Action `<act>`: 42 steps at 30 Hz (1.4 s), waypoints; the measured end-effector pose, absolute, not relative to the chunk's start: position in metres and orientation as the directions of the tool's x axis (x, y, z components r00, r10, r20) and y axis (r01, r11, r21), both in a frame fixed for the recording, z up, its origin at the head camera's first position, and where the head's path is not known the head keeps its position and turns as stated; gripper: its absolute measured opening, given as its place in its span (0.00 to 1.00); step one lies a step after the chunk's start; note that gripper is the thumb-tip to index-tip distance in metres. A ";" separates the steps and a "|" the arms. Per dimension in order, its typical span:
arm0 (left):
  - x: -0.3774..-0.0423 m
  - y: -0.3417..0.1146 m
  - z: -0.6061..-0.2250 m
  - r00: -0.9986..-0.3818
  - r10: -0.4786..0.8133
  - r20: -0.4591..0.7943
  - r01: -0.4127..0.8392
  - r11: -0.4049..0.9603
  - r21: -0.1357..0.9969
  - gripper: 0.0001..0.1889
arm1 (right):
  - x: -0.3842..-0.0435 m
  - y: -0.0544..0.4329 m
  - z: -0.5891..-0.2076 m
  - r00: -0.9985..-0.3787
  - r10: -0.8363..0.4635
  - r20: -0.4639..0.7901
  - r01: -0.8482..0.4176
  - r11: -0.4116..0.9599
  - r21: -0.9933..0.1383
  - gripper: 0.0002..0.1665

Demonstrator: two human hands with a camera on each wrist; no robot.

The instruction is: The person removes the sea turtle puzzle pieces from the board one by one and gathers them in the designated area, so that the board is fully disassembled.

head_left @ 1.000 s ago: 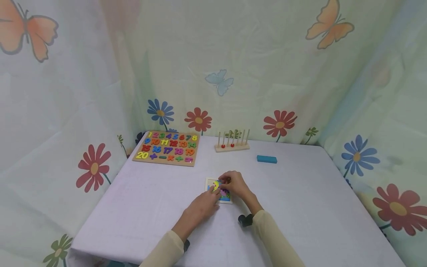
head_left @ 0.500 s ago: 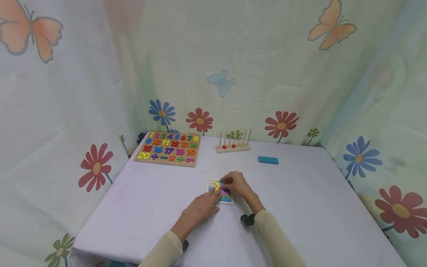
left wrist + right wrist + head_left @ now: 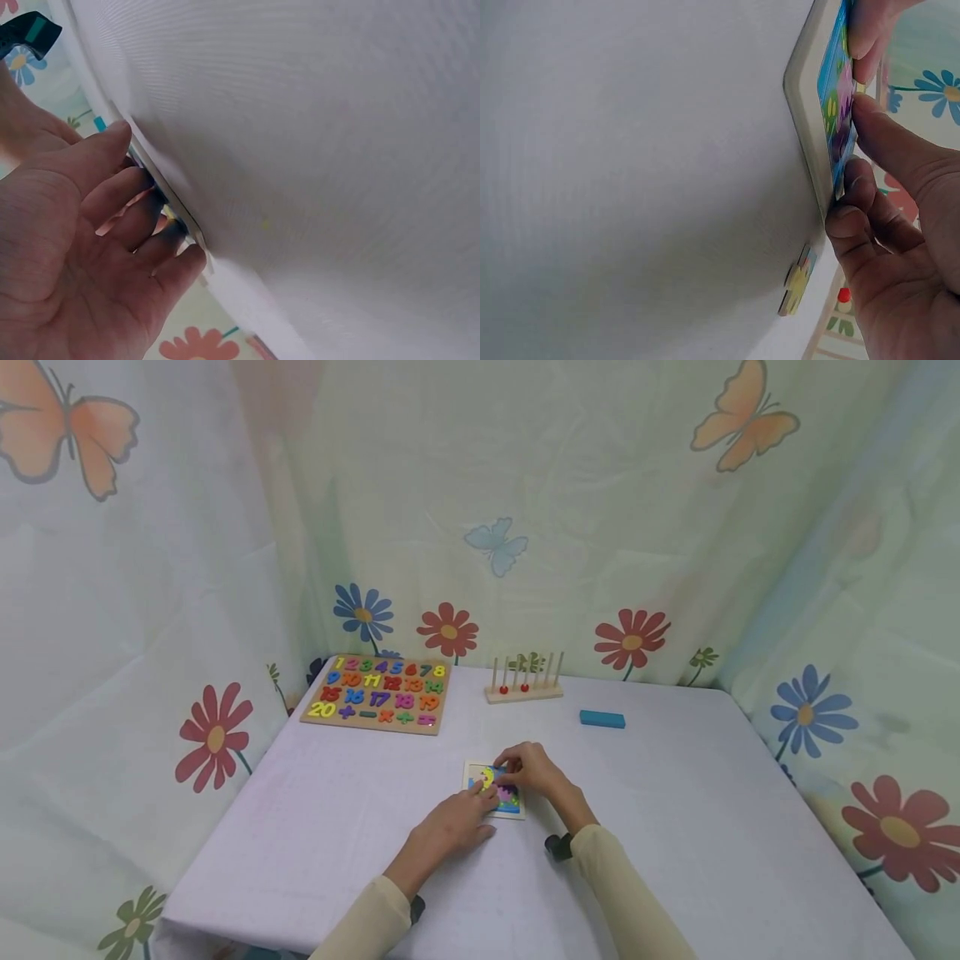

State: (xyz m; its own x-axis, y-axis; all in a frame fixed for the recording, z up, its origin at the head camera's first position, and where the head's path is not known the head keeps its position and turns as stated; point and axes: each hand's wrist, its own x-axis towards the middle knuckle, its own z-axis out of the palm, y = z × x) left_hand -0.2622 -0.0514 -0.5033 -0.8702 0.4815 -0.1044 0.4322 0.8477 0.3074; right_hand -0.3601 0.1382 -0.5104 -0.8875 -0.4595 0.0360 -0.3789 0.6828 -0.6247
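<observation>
A small jigsaw puzzle in a pale wooden frame point(image 3: 512, 815) lies on the table, its picture blue, yellow and pink. My left hand point(image 3: 453, 825) comes from the lower left, fingers extended and fingertips resting on the puzzle's face. In the left wrist view the left hand point(image 3: 97, 225) has its thumb and fingers along the frame's near edge. My right hand point(image 3: 534, 772) is over the upper right corner; in the right wrist view the right hand point(image 3: 892, 187) pinches a dark jigsaw piece point(image 3: 844, 135) at the picture's edge, mostly covered by thumb and curled fingers.
A loose yellow puzzle piece point(image 3: 798, 281) lies near the frame. Farther back are a number board point(image 3: 442, 702) at left, a wooden peg stand point(image 3: 536, 693) with red beads, and a blue block point(image 3: 602, 719). Floral curtains point(image 3: 645, 552) enclose the table.
Both hands stay at the puzzle with only slight finger shifts. The right forearm has moved slightly to the right; the puzzle and other objects keep their places on the table.
</observation>
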 end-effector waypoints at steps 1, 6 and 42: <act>-0.262 -0.051 -0.503 -0.871 0.479 -0.108 0.429 0.849 0.310 0.29 | -0.360 0.138 -0.511 -0.886 -0.462 0.039 -0.382 0.680 -0.626 0.12; -0.261 -0.049 -0.501 -0.875 0.468 -0.123 0.414 0.856 0.310 0.29 | -0.361 0.138 -0.511 -0.886 -0.461 0.043 -0.380 0.671 -0.637 0.12; -0.260 -0.046 -0.499 -0.883 0.449 -0.137 0.397 0.870 0.293 0.31 | -0.352 0.132 -0.511 -0.937 -0.344 0.055 -0.282 0.655 -0.702 0.10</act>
